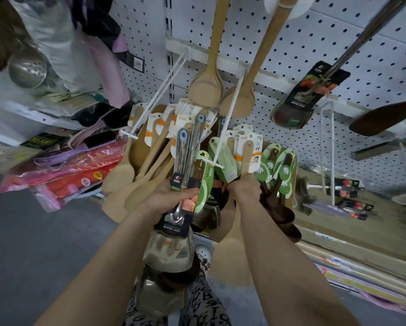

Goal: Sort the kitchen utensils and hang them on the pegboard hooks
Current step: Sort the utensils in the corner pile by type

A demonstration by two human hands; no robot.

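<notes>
Both hands were raised before the pegboard [291, 38]. Our left hand [171, 196] was closed around a bundle of metal spatulas [183, 161], whose blue-tipped handles pointed up toward a white hook [228, 118]. Beside it, our right hand [244, 187] reached among wooden spoons carrying green labels [277, 165]; whether its fingers were closed on one we could not tell, since they were hidden. Left of the hands, pale wooden spatulas [136, 170] hung from another hook [159, 95]. Above, two long wooden spoons [211, 74] hung against the board. Farther right hung a metal ladle [298, 109], then a dark spatula [385, 118].
</notes>
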